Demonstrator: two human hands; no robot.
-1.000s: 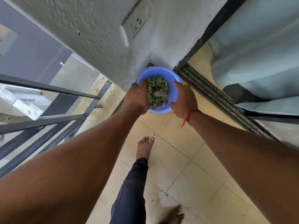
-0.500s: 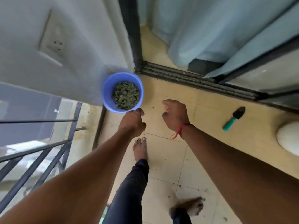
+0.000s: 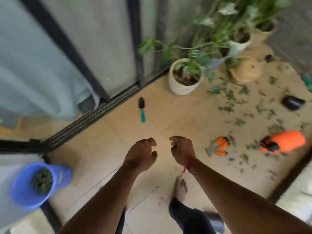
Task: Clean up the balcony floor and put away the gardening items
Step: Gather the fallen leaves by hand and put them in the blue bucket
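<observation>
Both forearms reached forward and down over the tiled balcony floor [image 3: 104, 159], side by side and apart. The left hand [image 3: 141, 153] hung palm down with its fingers loosely curled, holding nothing. The right hand [image 3: 182, 149], a red thread at its wrist, had the same slack curl and held nothing either. 1 bare foot [image 3: 181, 187] stood on the tiles just below the right wrist.

Well to the left of the hands, against the wall, stood a blue bucket [image 3: 22, 195] holding a heap of green leaf clippings [image 3: 42, 180]. To the right of the hands lay an orange and grey glove [image 3: 218, 146], and further right an orange object [image 3: 287, 141], too blurred to name. Loose leaves [image 3: 236, 122] lay scattered over the floor on that side.

Beyond the hands a trowel [image 3: 141, 108] with a teal handle lay flat near the sliding door track [image 3: 94, 114]. Further off stood a white pot [image 3: 182, 88] with a green plant in soil, and behind it a tan watering can [image 3: 246, 71]
</observation>
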